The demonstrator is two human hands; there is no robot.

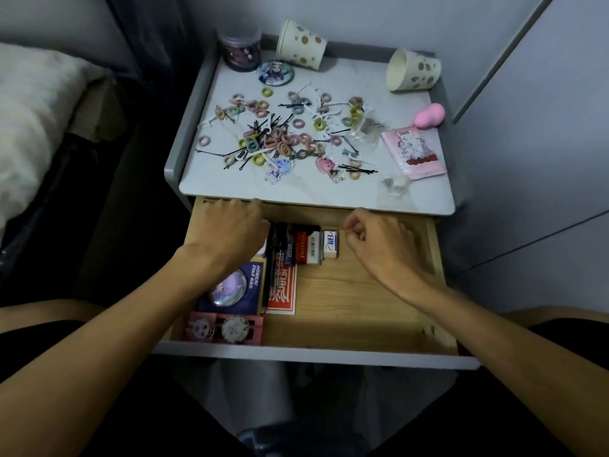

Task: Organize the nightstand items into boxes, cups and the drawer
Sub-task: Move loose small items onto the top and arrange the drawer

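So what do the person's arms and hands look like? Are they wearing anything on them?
The left arm and right arm are bare right to the picture's edge, so no sleeves show. The left hand and right hand have no gloves, and I can see no rings, watch or bracelets. The nails are too blurry to tell about.

Left side: one white fluffy blanket (pixel 29 127), with a brown cardboard box (pixel 95 107) just beside it. Behind these, a dark curtain (pixel 148 28). Right side: a pale grey panel (pixel 527 94) with slanting grooves.
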